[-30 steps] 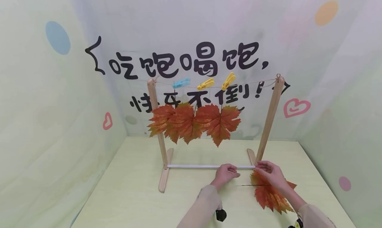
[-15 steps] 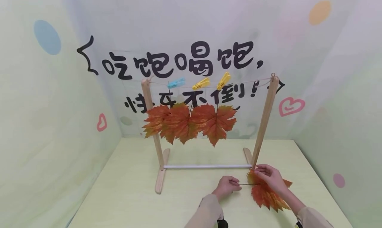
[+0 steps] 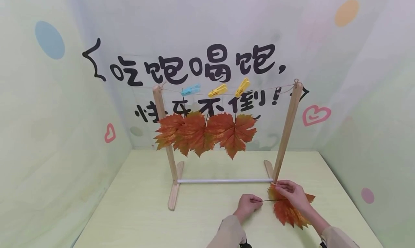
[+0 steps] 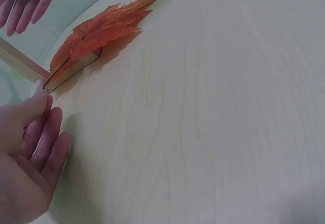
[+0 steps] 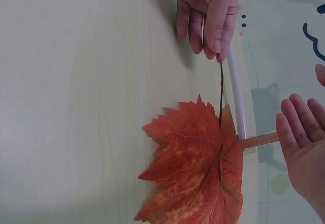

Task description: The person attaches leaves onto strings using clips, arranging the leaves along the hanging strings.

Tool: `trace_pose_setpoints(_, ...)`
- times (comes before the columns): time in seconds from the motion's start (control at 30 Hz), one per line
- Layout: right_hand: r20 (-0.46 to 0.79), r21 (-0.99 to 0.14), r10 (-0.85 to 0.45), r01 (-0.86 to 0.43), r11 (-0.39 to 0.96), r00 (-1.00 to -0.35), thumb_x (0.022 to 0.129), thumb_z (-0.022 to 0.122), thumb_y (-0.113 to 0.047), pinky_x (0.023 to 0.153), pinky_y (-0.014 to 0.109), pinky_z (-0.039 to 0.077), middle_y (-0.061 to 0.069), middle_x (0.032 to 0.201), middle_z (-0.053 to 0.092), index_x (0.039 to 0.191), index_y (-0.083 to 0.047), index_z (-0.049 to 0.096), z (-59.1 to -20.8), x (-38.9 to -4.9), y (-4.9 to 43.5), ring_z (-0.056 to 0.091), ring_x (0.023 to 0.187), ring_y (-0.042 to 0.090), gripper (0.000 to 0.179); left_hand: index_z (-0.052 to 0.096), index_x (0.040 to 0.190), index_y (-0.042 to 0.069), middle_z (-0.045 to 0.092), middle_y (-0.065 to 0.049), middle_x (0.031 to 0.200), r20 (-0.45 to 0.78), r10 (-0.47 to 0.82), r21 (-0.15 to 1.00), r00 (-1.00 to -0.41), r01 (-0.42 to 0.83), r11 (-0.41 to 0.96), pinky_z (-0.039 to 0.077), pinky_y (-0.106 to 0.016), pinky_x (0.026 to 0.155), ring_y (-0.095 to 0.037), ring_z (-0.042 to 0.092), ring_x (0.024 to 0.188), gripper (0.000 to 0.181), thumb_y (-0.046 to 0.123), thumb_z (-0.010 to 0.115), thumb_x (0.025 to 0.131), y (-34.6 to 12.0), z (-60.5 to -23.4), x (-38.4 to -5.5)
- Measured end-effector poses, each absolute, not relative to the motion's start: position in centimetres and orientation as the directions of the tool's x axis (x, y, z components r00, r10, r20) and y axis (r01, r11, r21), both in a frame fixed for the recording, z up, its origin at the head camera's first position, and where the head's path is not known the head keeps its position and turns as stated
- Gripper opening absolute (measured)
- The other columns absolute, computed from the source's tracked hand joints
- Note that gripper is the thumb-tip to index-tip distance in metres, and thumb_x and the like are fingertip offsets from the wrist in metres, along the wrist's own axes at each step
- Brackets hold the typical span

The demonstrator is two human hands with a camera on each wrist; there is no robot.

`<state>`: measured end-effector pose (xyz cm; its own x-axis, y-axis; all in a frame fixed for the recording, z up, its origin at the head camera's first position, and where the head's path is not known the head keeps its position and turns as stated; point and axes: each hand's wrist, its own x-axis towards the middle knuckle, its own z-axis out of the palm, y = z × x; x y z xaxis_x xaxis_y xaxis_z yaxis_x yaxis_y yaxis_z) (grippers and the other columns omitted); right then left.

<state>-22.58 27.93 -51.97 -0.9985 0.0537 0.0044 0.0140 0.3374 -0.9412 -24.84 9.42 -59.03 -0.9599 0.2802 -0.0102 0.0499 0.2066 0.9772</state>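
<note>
An orange-red artificial maple leaf lies at the foot of a small wooden rack's right post. My left hand pinches the tip of its thin dark stem between thumb and forefinger, the other fingers loosely bent. Above the leaf hovers my right hand; in the right wrist view its fingers are relaxed, with nothing between them. The right hand hides part of the leaf in the head view. The left wrist view shows the leaf beyond the left hand.
A string spans the rack's tops. Three similar leaves hang from it by a blue clothespin and two yellow clothespins. A white rod joins the posts near the pale wooden table. Printed cloth walls enclose the table.
My left hand has come down from near the white rod to the leaf's stem and now pinches its tip. My right hand has lowered slightly over the leaf. The head view has shifted a little.
</note>
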Motion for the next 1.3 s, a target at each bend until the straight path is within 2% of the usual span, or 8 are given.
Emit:
trace_pose_setpoints(0.23, 0.021, -0.95, 0.044, -0.006, 0.313, -0.999, 0.087, 0.062, -0.02, 0.076, 0.018, 0.051, 0.018, 0.104, 0.064, 0.12, 0.008, 0.051, -52.0, -22.7, 28.0, 0.062, 0.084, 0.002, 0.045, 0.07, 0.081, -0.004, 0.069, -0.013, 0.071, -0.02, 0.263, 0.975, -0.964, 0.039, 0.217, 0.045, -0.015, 0.05, -0.01, 0.061, 0.059, 0.007, -0.001, 0.07, 0.074, 9.4, -58.3, -24.4)
trace_pose_setpoints(0.4, -0.004, -0.943, 0.055, 0.022, 0.331, -0.998, 0.087, 0.061, -0.023, 0.077, 0.018, 0.051, 0.017, 0.105, 0.064, 0.121, 0.008, 0.05, -52.0, -22.8, 28.1, 0.062, 0.087, 0.006, 0.047, 0.07, 0.078, -0.006, 0.069, -0.014, 0.069, -0.014, 0.234, 0.979, -0.972, 0.035, 0.202, 0.045, -0.016, 0.049, -0.011, 0.062, 0.057, 0.006, -0.003, 0.071, 0.073, 9.4, -58.5, -24.4)
trace_pose_setpoints(0.53, -0.016, -0.935, 0.064, 0.038, 0.353, -0.998, 0.088, 0.06, -0.027, 0.078, 0.02, 0.051, 0.018, 0.106, 0.064, 0.122, 0.007, 0.05, -51.9, -22.9, 28.3, 0.063, 0.09, 0.012, 0.049, 0.069, 0.078, -0.007, 0.069, -0.016, 0.07, 0.012, 0.21, 0.988, -0.978, 0.043, 0.145, 0.049, -0.02, 0.05, -0.015, 0.064, 0.058, 0.007, -0.003, 0.07, 0.074, 9.4, -58.7, -24.7)
trace_pose_setpoints(0.7, 0.011, -0.938, 0.069, 0.014, 0.347, -0.998, 0.088, 0.06, -0.025, 0.076, 0.018, 0.05, 0.02, 0.105, 0.063, 0.12, 0.006, 0.052, -51.7, -23.0, 28.4, 0.062, 0.086, 0.006, 0.045, 0.067, 0.08, -0.011, 0.069, -0.021, 0.074, 0.021, 0.194, 0.999, -0.981, 0.028, 0.035, 0.053, -0.025, 0.054, -0.02, 0.067, 0.064, 0.01, -0.003, 0.069, 0.075, 9.5, -58.2, -25.1)
trace_pose_setpoints(1.03, 0.074, -0.925, 0.068, -0.043, 0.379, -0.995, 0.088, 0.061, -0.023, 0.073, 0.013, 0.048, 0.016, 0.1, 0.065, 0.117, 0.009, 0.053, -50.9, -23.2, 28.1, 0.059, 0.082, -0.001, 0.043, 0.066, 0.082, -0.011, 0.069, -0.021, 0.077, 0.038, 0.109, 0.997, -0.993, 0.03, -0.071, 0.054, -0.023, 0.059, -0.011, 0.065, 0.066, 0.012, -0.002, 0.069, 0.075, 9.4, -56.4, -26.4)
trace_pose_setpoints(1.3, 0.138, -0.916, 0.03, -0.116, 0.384, -0.99, 0.088, 0.06, -0.019, 0.071, 0.014, 0.049, 0.02, 0.1, 0.065, 0.114, 0.009, 0.055, -49.8, -23.4, 27.8, 0.058, 0.08, -0.004, 0.038, 0.066, 0.085, -0.011, 0.068, -0.02, 0.078, 0.089, 0.098, 0.991, -0.991, 0.079, -0.106, 0.055, -0.025, 0.063, -0.009, 0.064, 0.067, 0.014, -0.001, 0.07, 0.075, 9.1, -53.7, -27.0)
